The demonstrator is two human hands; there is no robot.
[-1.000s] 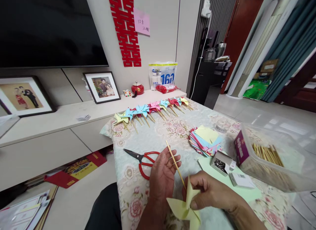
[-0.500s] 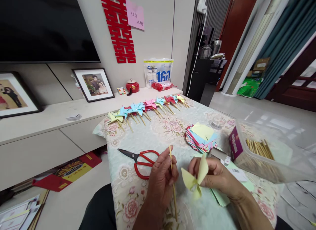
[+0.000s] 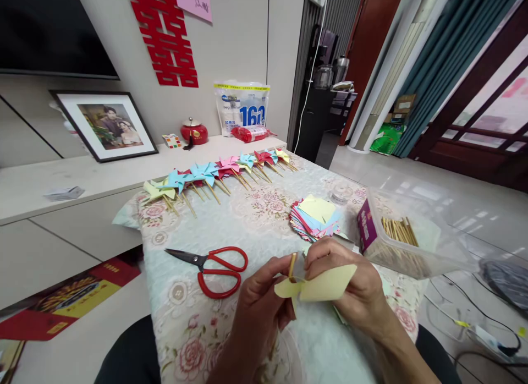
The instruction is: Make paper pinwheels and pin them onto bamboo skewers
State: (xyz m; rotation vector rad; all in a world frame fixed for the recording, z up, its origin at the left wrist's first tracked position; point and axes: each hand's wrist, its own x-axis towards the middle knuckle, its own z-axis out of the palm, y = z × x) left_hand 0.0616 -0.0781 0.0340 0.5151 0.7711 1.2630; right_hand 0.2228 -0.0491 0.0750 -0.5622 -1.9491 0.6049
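Pinwheel (image 3: 319,288) pale yellow, folded paper vanes; right hand (image 3: 350,288) pinching it, left hand (image 3: 264,307) pinching wooden stick (image 3: 292,265).

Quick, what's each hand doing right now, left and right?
Left hand: closed on the wooden stick.
Right hand: closed on the yellow paper pinwheel, pressed to the stick's top.

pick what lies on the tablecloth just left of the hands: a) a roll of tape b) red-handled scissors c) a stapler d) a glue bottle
b: the red-handled scissors lie on the floral tablecloth, blades pointing left, beside the left hand, which holds a wooden stick against the yellow paper pinwheel in the right hand.
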